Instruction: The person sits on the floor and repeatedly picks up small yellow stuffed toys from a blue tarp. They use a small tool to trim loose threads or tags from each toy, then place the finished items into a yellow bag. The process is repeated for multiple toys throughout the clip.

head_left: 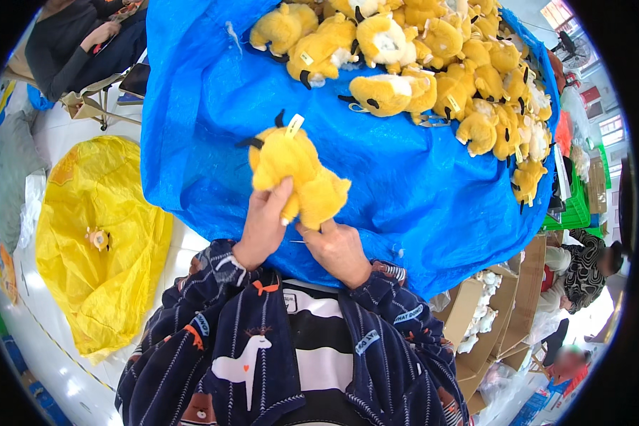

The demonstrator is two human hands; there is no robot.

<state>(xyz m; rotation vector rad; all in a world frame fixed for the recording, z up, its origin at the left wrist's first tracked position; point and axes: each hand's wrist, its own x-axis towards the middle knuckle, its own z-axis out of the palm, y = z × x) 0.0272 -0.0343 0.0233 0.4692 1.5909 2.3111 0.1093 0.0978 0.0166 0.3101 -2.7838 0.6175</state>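
Note:
A yellow plush toy (309, 181) with black horn-like points and a small white tag (295, 126) is held up over the blue sheet, in front of my body. My left hand (264, 224) is closed around its lower left side, thumb lying on the plush. My right hand (337, 248) grips its bottom end, fingers bent and partly hidden behind it. A thin, shiny sliver (297, 241) shows beside the right fingertips, too small to name. The toy's far side is out of sight.
A heap of similar yellow plush toys (444, 57) covers the far right of the blue sheet (213, 142). A metal tool (433, 121) lies by it. On the left floor, a yellow sack (106, 284) carries a small toy (98, 238). Cardboard boxes (522, 298) stand right; a person (71, 50) sits far left.

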